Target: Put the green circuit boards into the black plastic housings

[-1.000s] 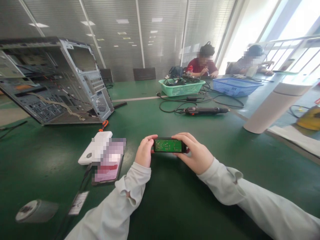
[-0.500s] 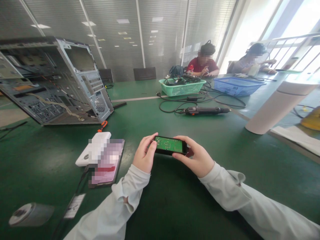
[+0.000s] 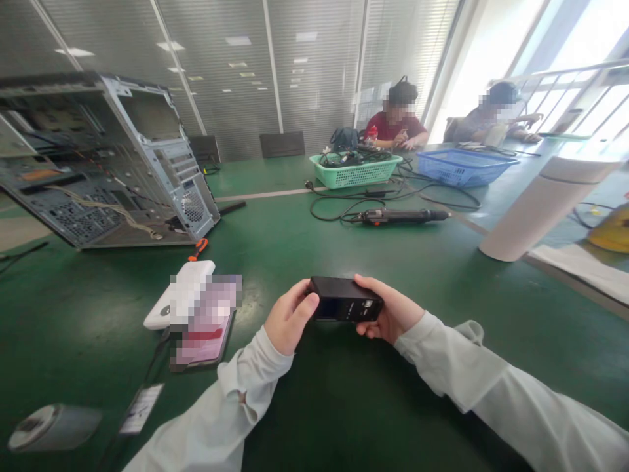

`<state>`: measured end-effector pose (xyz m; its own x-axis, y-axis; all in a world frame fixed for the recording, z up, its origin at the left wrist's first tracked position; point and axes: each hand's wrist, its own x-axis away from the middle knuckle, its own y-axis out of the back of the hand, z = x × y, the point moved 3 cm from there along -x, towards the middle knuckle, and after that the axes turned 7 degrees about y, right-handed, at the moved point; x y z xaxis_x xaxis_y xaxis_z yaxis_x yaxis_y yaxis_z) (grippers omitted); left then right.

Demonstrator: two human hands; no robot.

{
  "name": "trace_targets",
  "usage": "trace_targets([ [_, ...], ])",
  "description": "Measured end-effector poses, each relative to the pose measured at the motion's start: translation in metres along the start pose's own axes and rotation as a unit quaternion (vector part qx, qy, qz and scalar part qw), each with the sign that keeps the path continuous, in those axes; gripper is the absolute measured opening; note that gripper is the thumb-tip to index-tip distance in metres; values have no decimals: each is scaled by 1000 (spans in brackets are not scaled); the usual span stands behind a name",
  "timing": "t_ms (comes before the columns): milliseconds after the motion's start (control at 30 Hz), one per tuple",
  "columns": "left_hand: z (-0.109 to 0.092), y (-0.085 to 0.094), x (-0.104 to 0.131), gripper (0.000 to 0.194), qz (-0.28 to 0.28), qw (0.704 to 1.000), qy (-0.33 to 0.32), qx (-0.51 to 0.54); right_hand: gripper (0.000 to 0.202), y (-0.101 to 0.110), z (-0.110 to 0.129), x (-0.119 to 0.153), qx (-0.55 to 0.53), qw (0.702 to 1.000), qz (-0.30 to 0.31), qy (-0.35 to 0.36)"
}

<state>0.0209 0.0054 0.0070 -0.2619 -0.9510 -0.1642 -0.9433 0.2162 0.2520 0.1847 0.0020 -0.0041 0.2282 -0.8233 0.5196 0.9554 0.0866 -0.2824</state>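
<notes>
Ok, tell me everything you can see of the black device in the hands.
The black device is an oblong box, plastic-looking. Its front has a dark bluish panel toward the left and white markings toward the right, too small to read. It lies lengthwise across the view over the green table, its left end in the left hand, its right end in the right hand.

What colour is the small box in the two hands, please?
The small box shows black sides, one with pale markings, best seen in the head view.

Open computer case [image 3: 147, 147] at left, green basket [image 3: 356, 177] of cables [image 3: 363, 156] beside blue basket [image 3: 457, 174].
</notes>
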Motion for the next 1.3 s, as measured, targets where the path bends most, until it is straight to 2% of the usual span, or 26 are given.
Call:
trace_targets([
  [100,5,-2,0,53,12,1000,12,10,43,1,0,1,-12,999,7,-31],
  [267,7,-2,-1,51,-18,999,33,3,44,0,0,2,-24,998,30,-52],
  [467,11,-6,-3,57,-14,993,94,62,43,-5,4,5,-64,996,46,-30],
  [567,14,-5,-2,56,-35,996,72,40,29,-5,7,6,-107,993,41,12],
  [633,12,-3,0,54,-52,997,23,-60,24,-5,7,6,-122,991,45,26],
  [700,6,-3,2,48,-40,971,-56,-228,26,-7,5,5,-124,989,69,35],
  [800,-4,-7,7,36,2,888,-178,-425,26,-9,1,3,-103,989,92,61],
  [867,-9,-9,11,33,8,849,-227,-476,24,-9,-1,2,-89,989,75,85],
  [933,-13,-11,13,36,0,838,-253,-483,22,-9,-2,0,-90,990,50,93],
  [1000,-17,-13,15,42,-7,851,-261,-455,20,-9,-4,0,-108,992,27,64],
  [1100,-20,-12,17,51,-28,889,-243,-387,33,-10,-3,1,-136,991,15,12],
  [1233,-20,-8,17,46,-56,917,-203,-338,42,-13,-1,5,-144,988,55,-5],
  [1300,-19,-6,16,43,-62,925,-185,-325,40,-13,-2,5,-146,988,51,-2],
])
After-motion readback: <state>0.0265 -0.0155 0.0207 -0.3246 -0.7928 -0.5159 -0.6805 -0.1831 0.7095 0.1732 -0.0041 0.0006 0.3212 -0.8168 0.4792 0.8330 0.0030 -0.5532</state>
